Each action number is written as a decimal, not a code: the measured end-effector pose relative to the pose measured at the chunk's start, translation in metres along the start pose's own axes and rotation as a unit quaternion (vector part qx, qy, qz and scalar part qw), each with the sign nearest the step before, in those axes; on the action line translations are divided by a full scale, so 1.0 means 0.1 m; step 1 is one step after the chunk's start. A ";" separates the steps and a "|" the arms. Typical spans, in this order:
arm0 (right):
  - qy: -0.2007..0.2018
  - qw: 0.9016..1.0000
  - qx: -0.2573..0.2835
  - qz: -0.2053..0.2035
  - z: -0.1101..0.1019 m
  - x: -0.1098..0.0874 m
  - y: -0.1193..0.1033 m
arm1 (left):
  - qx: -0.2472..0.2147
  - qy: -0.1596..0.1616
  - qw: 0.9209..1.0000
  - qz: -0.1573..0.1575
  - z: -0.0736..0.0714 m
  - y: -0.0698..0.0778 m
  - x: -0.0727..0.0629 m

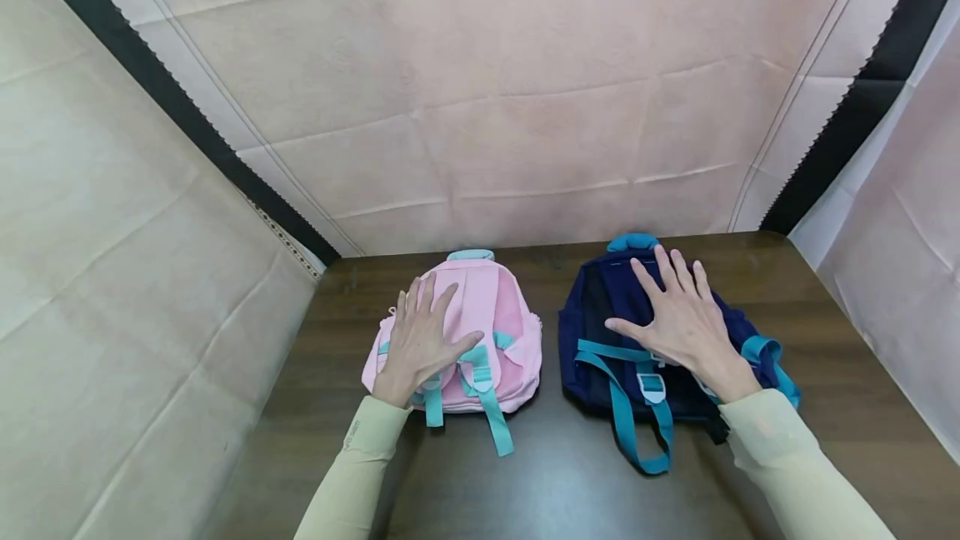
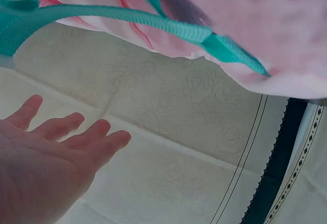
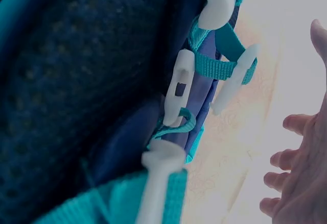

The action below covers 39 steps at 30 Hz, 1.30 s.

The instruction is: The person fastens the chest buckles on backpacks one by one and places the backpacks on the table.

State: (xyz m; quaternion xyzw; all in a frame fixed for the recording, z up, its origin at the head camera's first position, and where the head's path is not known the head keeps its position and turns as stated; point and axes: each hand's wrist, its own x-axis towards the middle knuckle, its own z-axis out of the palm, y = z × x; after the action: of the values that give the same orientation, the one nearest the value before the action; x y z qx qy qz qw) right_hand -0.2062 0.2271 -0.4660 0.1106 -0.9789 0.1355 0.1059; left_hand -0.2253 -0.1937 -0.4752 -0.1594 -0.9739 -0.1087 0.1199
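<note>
A small pink backpack (image 1: 480, 290) with turquoise straps lies on the table, its shoulder straps facing up. Over its left part my left hand (image 1: 423, 332) is spread, fingers straight and thumb out. To the right lies a navy backpack (image 1: 600, 298) with blue straps and white buckles. My right hand (image 1: 686, 319) is spread above its right part, fingers extended. In the left wrist view the fingers stand apart from the pink fabric and a turquoise strap (image 2: 117, 15). White buckles (image 3: 180, 86) show beside the navy bag in the right wrist view. Neither hand grips anything.
Both bags stand on a dark brown wooden table (image 1: 525, 490), near its back edge. Pale cloth walls (image 1: 525, 107) with black trim (image 1: 187, 107) rise behind and on both sides. Loose blue strap ends (image 1: 652, 461) hang toward the front.
</note>
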 end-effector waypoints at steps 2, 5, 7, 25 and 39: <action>0.000 1.000 -0.002 0.000 -0.01 0.01 0.01 | 0.001 0.000 1.000 0.002 0.00 0.01 0.00; 0.000 1.000 -0.002 0.001 -0.01 0.00 0.03 | -0.003 -0.001 1.000 0.006 0.01 0.03 0.01; 0.001 1.000 0.000 0.001 -0.01 -0.01 0.03 | -0.012 -0.005 1.000 0.008 0.02 0.04 0.00; -0.001 0.999 0.031 0.006 -0.08 -0.21 0.10 | -0.090 -0.055 0.994 0.018 0.02 0.40 0.06; 0.006 0.999 0.042 -0.007 -0.12 -0.46 0.24 | -0.128 -0.078 0.987 0.061 0.08 0.92 0.19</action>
State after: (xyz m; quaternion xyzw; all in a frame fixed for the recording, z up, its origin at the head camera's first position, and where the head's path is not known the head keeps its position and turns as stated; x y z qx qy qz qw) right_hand -0.1659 0.2617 -0.4718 0.1209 -0.9709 0.1767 0.1077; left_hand -0.2128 -0.1013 -0.4616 -0.2405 -0.9467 -0.2123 0.0286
